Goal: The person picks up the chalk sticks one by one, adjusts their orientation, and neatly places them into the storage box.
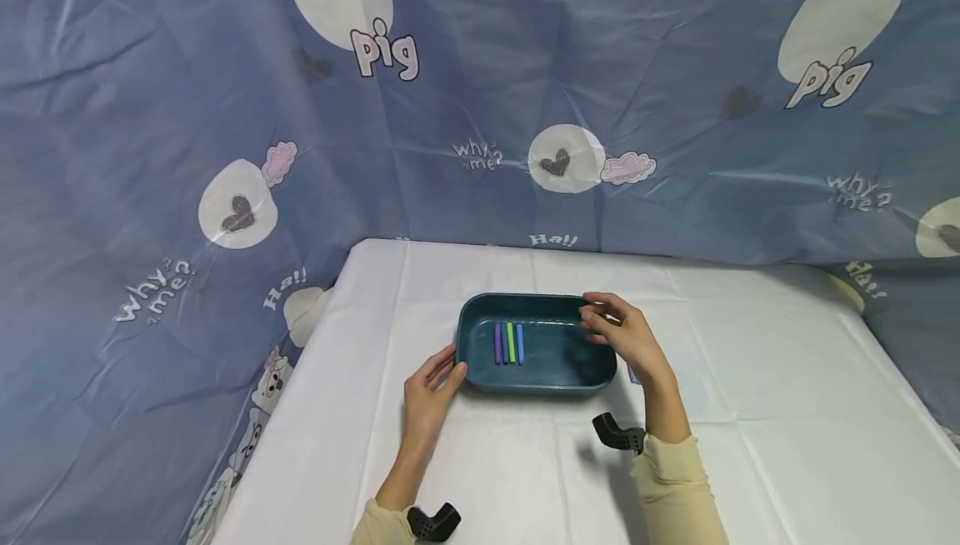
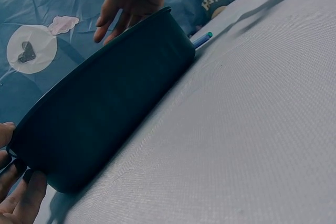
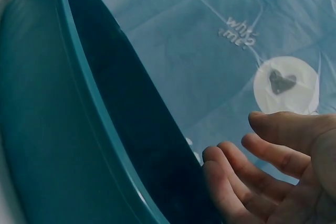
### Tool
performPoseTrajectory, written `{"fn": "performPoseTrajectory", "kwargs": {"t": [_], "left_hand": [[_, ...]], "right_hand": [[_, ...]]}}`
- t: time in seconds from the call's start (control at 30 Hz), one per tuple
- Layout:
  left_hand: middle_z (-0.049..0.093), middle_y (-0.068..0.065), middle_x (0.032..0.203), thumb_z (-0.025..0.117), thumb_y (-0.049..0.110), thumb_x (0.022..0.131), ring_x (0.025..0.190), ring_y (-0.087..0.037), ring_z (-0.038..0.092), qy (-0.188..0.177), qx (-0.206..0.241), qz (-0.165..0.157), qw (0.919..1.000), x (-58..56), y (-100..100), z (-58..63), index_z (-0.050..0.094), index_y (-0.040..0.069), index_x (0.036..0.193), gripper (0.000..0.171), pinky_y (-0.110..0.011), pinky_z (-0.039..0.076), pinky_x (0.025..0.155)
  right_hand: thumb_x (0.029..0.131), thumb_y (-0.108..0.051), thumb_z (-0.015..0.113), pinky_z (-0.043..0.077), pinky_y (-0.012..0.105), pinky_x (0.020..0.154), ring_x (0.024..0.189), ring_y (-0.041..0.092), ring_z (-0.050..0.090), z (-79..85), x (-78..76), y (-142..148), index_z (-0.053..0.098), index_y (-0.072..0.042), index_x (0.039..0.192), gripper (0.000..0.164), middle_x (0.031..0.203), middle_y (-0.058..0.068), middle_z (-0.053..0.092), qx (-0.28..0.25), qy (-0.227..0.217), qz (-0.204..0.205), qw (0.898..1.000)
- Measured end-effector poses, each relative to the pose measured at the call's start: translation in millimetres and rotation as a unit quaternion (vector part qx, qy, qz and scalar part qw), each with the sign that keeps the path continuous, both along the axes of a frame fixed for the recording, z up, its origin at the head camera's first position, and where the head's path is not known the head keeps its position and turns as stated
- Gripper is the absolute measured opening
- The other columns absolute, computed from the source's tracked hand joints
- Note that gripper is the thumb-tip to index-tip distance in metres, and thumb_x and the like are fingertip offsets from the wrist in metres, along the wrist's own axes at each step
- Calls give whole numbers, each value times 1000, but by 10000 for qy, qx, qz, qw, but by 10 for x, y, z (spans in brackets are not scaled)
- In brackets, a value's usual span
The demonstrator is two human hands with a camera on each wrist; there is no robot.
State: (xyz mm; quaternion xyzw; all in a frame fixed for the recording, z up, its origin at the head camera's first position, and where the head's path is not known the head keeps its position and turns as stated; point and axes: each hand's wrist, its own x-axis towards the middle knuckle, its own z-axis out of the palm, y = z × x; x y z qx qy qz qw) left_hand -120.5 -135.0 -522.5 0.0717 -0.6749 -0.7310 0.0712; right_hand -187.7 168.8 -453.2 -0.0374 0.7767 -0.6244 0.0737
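A dark teal rectangular tub (image 1: 536, 388) sits on the white-covered table. Several thin coloured sticks (image 1: 511, 343), in purple, dark blue, green and blue, lie side by side in its left half. My left hand (image 1: 431, 393) grips the tub's left end; in the left wrist view its fingers (image 2: 32, 195) press the outer wall, with the thumb near the rim. Over the tub's right end hovers my right hand (image 1: 626, 337), its fingers loosely bent and nothing held in them. The right wrist view shows this hand (image 3: 278, 171) beside the far rim, palm partly visible.
Right of the tub, partly hidden by my right wrist, lies a small purple-blue item (image 1: 633, 376); the left wrist view shows a blue stick with a green end (image 2: 203, 39) there. A blue printed cloth (image 1: 480, 95) hangs behind the table (image 1: 795, 378).
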Motion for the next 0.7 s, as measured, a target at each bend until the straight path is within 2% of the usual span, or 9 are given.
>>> {"fn": "performPoseTrajectory", "kwargs": {"t": [0.1,0.17,0.33,0.6,0.7], "left_hand": [[64,-11,124,75,23,81,116,-23,60,3,-57,19,10000,2,-1,-7,63,11,122,44,-14,50,88],[64,-12,123,75,24,81,116,-24,60,9,-75,24,10000,-2,-3,-14,64,10,122,45,-14,50,88],[64,-13,124,75,22,81,117,-25,60,-55,24,26,10000,1,-6,0,63,9,122,45,-12,49,87],[61,-18,126,72,15,84,118,-31,58,-112,-58,-178,9998,89,20,229,59,1,125,46,-11,49,86],[62,-18,125,72,14,84,118,-32,58,-75,-44,-182,9998,91,7,256,59,0,125,45,-11,49,86]], "right_hand": [[94,-24,59,57,36,85,102,24,66,5,15,45,45,-2,135,49,125,27,53,-9,10,-50,10000],[94,-24,60,57,34,83,100,23,66,10,25,70,47,-4,134,47,126,28,53,-5,-16,-145,9999],[94,-24,60,57,34,82,108,34,62,9,53,130,47,-5,134,46,127,27,52,35,-116,-252,9996],[94,-24,60,57,33,82,105,32,63,-28,77,287,45,-3,135,49,128,28,51,26,-95,-249,9996],[93,-26,61,57,36,83,104,30,64,-40,81,340,44,-3,135,50,127,27,51,73,-58,-254,9996]]}}
